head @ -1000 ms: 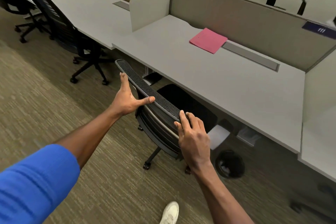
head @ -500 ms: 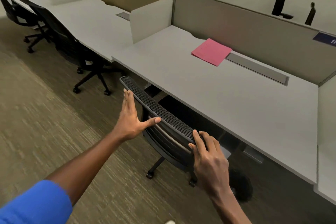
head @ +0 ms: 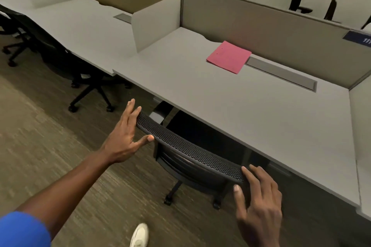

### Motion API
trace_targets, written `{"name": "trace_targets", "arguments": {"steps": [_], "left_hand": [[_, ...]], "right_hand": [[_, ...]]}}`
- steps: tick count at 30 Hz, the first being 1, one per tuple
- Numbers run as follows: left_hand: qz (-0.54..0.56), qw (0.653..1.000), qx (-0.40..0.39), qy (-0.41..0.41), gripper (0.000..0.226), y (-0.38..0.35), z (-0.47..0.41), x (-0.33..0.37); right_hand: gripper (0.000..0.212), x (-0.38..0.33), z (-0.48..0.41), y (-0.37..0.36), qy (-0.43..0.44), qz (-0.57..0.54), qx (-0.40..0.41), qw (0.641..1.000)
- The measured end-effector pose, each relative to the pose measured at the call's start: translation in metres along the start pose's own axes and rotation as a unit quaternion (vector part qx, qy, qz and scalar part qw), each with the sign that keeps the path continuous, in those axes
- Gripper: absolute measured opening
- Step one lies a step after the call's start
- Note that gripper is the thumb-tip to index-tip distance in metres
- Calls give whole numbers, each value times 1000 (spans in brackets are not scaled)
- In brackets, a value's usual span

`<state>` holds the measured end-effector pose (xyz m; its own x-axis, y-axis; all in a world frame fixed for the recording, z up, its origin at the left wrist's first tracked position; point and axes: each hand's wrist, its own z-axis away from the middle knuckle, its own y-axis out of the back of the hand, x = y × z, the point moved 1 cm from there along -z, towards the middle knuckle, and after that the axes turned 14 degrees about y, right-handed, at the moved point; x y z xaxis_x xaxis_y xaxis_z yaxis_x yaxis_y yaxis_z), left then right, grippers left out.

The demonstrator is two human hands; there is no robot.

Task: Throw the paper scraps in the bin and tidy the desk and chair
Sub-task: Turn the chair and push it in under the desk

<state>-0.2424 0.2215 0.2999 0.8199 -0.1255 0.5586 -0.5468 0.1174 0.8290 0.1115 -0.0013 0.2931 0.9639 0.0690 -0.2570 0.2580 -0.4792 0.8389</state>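
Note:
A black mesh office chair (head: 188, 150) stands at the grey desk (head: 220, 102), its seat tucked under the desk edge and its backrest towards me. My left hand (head: 125, 136) lies flat with fingers apart against the left end of the backrest, the thumb touching its top edge. My right hand (head: 259, 196) holds the right end, fingers over the top and thumb on the near side. A pink sheet or folder (head: 228, 57) lies flat at the back of the desk. No bin or paper scraps are in view.
A low white divider (head: 156, 22) separates this desk from the neighbouring desk (head: 80, 30), where two more black chairs (head: 66, 62) stand. A grey cable flap (head: 281, 74) runs along the back partition. My white shoe (head: 139, 234) is on the carpet.
The chair has rolled forward so its seat sits further under the desk. Both hands stayed on the backrest. The black bin under the desk has gone out of sight.

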Motion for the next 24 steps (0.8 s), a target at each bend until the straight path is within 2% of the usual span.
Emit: {"name": "trace_targets", "arguments": {"steps": [5,10,17,24], "left_hand": [[16,998,-6,-62,105,7,-27,-13],[53,992,-8,-113,86,7,-49,-20],[58,986,8,-159,86,6,-85,-14],[87,984,19,-153,80,-10,-115,-1]], "right_hand": [[66,-25,-15,-11,-51,28,-15,998],[69,-35,-34,-30,-91,57,26,994],[68,-32,-48,-39,-119,77,54,988],[67,-4,-75,-47,-127,73,54,988]]}}
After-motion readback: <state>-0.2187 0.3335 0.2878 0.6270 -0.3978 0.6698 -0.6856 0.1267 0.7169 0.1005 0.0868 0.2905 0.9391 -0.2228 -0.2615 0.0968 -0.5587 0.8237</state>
